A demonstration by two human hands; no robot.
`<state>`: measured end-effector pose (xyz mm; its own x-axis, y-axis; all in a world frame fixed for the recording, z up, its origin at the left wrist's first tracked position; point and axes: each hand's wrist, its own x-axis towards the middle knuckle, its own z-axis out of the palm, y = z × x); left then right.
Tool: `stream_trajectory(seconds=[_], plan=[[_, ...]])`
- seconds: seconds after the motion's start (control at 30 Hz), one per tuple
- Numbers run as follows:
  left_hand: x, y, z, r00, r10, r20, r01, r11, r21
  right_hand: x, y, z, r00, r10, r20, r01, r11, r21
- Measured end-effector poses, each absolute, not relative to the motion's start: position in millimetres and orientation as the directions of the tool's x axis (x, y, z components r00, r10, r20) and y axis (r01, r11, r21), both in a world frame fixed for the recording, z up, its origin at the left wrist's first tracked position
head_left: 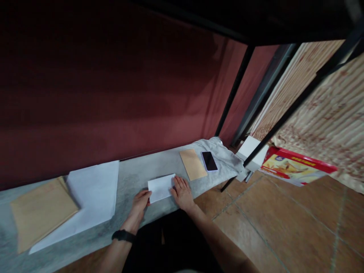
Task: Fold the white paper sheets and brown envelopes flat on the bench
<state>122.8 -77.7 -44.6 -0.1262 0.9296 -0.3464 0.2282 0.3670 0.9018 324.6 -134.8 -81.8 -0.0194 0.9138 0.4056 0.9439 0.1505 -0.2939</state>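
A small white piece of paper [160,188], seemingly folded, lies on the grey cloth-covered shelf [133,178] in front of me. My left hand [141,201] pinches its left edge between thumb and fingers. Flat on the paper's right end rests my right hand [182,192], fingers stretched out and thumb on the near edge. A brown envelope-like paper [193,164] lies just to the right of that hand, with a dark-screened phone [209,161] beside it.
Large white sheets [98,193] lie at the left, partly under a stack of brown paper [44,210]. A dark red wall [113,106] runs behind the shelf. Black metal posts [234,91], a white box [253,149] and a red-and-yellow carton [295,167] stand at the right.
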Motion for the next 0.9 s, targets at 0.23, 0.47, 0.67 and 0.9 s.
stream_trajectory(seconds=[0.23,0.47,0.67,0.9], plan=[[108.8,-97.0,-33.8,-0.126,0.856,-0.502,-0.066,0.498,0.865,340.4,-163.1,-62.4,-0.175,0.884,0.434,0.853,0.356,-0.382],[111.3,-102.5,-6.2,0.105,0.889,-0.446,-0.235,0.458,0.857,347.8,-134.7,-37.0,0.117,0.931,0.346,0.660,0.188,-0.728],[110.6,-99.2,-17.6,0.050,0.952,-0.304,0.121,0.296,0.948,338.5,-110.6,-48.4,0.253,0.930,0.268,0.537,0.095,-0.838],[124.5,-79.6,-47.9,-0.018,0.974,-0.225,0.402,0.213,0.891,330.1,-100.1,-70.5,0.288,0.903,0.317,0.780,-0.029,-0.625]])
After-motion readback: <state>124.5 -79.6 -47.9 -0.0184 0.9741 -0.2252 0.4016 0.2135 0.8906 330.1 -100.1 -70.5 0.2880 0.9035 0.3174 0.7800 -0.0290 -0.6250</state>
